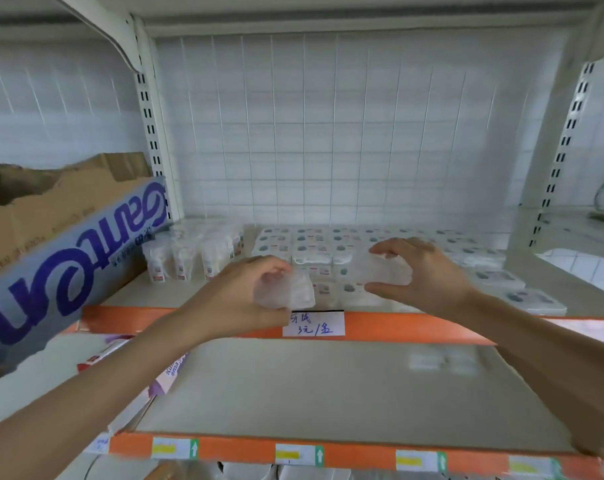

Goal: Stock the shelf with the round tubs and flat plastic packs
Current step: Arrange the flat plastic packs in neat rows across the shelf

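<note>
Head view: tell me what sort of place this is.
Probably a small shop: slotted metal shelving with orange price rails, a handwritten price label, rows of flat plastic packs and round tubs. The left hand and right hand each hold a clear pack.

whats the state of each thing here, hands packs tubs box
left hand: grips a clear pack
right hand: pinches a second clear pack
round tubs: upright, at the left of the shelf
flat packs: lying flat in rows on the shelf
cardboard box: top open
</note>
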A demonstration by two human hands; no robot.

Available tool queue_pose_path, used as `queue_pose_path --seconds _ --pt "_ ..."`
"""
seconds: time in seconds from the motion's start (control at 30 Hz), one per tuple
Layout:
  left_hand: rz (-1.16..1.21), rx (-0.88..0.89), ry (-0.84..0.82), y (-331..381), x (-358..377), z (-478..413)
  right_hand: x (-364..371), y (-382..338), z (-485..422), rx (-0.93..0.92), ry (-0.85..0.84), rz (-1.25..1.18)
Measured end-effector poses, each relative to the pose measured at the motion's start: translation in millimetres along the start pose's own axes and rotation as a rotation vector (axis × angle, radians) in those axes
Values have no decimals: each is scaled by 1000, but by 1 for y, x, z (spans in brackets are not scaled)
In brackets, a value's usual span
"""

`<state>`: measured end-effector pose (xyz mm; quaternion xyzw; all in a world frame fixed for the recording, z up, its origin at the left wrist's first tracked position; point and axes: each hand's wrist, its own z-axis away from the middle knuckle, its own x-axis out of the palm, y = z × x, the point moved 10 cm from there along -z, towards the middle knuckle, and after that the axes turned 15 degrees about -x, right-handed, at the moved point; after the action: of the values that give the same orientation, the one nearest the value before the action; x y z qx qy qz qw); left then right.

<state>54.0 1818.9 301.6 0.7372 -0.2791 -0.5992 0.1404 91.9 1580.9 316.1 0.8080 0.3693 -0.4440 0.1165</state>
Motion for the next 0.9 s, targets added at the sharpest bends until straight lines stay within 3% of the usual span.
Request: queue_pose_path --seconds 0.4,0.7,0.9 --pt "-56 -58 -6 2 14 -101 34 103 -92 102 -152 0" --pt "-56 -111 52 -8 30 -139 85 151 -107 136 -299 -104" --pt "-67 -90 51 -15 25 -142 58 109 -114 -11 -45 -163"
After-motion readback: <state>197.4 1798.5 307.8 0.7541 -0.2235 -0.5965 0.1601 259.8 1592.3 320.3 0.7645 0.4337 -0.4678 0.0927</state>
